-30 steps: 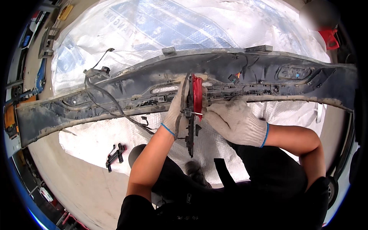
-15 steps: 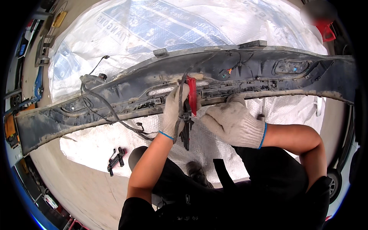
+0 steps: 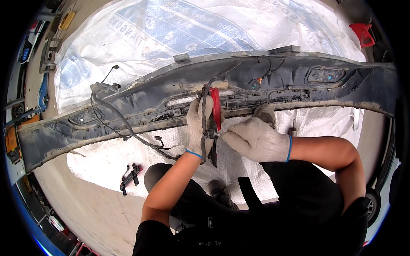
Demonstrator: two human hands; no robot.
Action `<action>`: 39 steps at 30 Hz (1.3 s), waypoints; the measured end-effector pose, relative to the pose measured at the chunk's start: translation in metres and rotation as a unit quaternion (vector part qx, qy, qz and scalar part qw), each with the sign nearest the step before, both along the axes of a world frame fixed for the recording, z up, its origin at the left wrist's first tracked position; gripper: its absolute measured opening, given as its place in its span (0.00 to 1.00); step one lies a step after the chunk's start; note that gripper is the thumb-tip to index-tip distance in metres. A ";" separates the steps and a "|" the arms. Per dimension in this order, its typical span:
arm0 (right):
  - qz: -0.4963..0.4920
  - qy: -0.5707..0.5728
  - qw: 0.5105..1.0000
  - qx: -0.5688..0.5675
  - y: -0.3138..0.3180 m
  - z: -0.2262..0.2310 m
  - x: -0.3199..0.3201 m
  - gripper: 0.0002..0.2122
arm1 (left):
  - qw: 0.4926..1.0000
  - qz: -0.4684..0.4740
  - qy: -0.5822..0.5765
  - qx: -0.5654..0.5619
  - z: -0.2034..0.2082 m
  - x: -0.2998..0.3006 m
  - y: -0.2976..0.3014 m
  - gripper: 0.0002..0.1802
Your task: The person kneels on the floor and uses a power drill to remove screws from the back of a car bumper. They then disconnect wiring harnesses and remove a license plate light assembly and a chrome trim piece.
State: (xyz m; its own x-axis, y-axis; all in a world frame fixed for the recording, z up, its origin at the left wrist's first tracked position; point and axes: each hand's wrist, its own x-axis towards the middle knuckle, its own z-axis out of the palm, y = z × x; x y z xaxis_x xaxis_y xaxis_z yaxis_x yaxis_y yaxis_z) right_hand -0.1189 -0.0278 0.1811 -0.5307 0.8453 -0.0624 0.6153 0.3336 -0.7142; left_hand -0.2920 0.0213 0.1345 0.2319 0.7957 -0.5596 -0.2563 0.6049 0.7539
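Observation:
My left hand point(image 3: 199, 123), in a white knit glove with a blue cuff, is closed around a red-and-black car lamp point(image 3: 215, 103) and the dark wiring harness point(image 3: 203, 112) running along it. The lamp stands upright in the picture, its red lens at the top and black parts below. Just right of it, my right hand point(image 3: 256, 138), gloved alike, is pinched close to the lamp's black lower part. A small pale tip shows between its fingers and the lamp; what it belongs to is hidden. Beyond both hands lies a long dark, dusty car bumper point(image 3: 141, 96).
White woven sheeting point(image 3: 98, 164) lies under the bumper. A second black-and-red part point(image 3: 130, 179) rests on it at the lower left. Loose cable point(image 3: 115, 113) crosses the bumper's left half. A screwdriver-like tool point(image 3: 292, 128) lies right of my right hand. One shoe point(image 3: 265, 114) touches the bumper's near edge.
My left hand has shifted slightly right and down with the lamp and harness. The right hand has drawn a little nearer the lamp's black part, and the pale tip now shows.

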 end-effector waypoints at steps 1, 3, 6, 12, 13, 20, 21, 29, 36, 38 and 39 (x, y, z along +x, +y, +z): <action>-0.025 0.071 0.985 -0.154 0.004 0.004 0.003 0.15 | 1.000 0.014 -0.007 0.008 -0.004 0.001 0.000 0.21; -0.048 0.141 0.938 -0.313 0.011 0.010 0.004 0.12 | 1.000 0.021 -0.009 0.016 -0.005 0.003 -0.001 0.22; -0.020 0.069 0.971 -0.230 0.015 0.012 0.005 0.14 | 1.000 0.000 0.014 0.016 -0.005 0.001 -0.003 0.23; 0.001 -0.155 0.984 0.093 0.007 0.008 0.003 0.20 | 0.995 -0.021 0.095 0.017 -0.012 0.001 -0.002 0.21; -0.004 -0.165 0.982 0.093 0.008 0.012 0.001 0.20 | 0.992 -0.039 0.116 0.029 -0.010 -0.001 -0.002 0.21; -0.024 0.100 0.927 -0.360 0.024 0.005 0.012 0.24 | 0.992 -0.043 0.110 0.053 -0.015 0.003 -0.009 0.33; -0.020 0.109 0.913 -0.393 0.027 0.004 0.012 0.24 | 0.985 -0.057 0.146 0.070 -0.027 -0.001 -0.009 0.33; -0.045 0.110 0.908 -0.401 0.020 0.006 0.035 0.24 | 0.927 -0.148 0.211 0.273 0.003 -0.028 0.003 0.25; -0.080 0.118 0.896 -0.420 0.021 0.002 0.036 0.22 | 0.815 -0.335 0.222 0.416 0.041 -0.033 0.003 0.40; -0.076 0.128 0.889 -0.433 0.020 0.000 0.033 0.22 | 0.808 -0.385 0.211 0.393 0.037 -0.031 0.013 0.41; -0.077 0.126 0.880 -0.451 0.021 0.003 0.035 0.22 | 0.804 -0.408 0.201 0.383 0.035 -0.029 0.019 0.41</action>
State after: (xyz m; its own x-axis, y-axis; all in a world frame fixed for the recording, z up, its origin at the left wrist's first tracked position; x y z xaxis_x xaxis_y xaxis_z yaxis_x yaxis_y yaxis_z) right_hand -0.0844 -0.0073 0.1837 -0.5073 0.5749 -0.6420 0.3882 -0.5126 -0.7659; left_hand -0.3207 0.0402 0.1692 0.7747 0.6169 -0.1388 0.3476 -0.2322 0.9084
